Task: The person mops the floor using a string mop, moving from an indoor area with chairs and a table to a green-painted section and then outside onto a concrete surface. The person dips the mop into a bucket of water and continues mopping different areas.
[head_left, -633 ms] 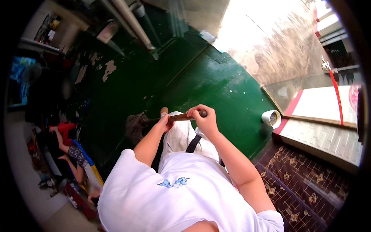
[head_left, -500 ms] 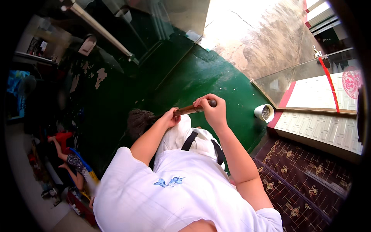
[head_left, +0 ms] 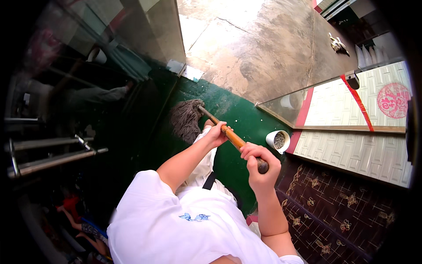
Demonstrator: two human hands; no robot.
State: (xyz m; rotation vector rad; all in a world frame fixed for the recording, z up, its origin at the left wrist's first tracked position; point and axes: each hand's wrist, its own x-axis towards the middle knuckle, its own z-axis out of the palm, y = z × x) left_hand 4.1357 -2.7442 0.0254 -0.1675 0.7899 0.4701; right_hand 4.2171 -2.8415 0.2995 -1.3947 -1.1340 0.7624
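Note:
A mop with a wooden handle and a grey stringy head rests its head on the green floor in front of me. My left hand grips the handle partway down. My right hand is closed over the handle's top end, nearer my body. The handle slants from lower right up to the mop head at upper left.
A small white cup filled with dark bits stands on the floor by a glass door at right. A patterned dark mat lies at lower right. Another glass door with metal bar handles is at left. Bare concrete lies ahead.
The view has swung toward the doorway. The mop handle, held near level between my hands before, now slants down with the mop head on the green floor.

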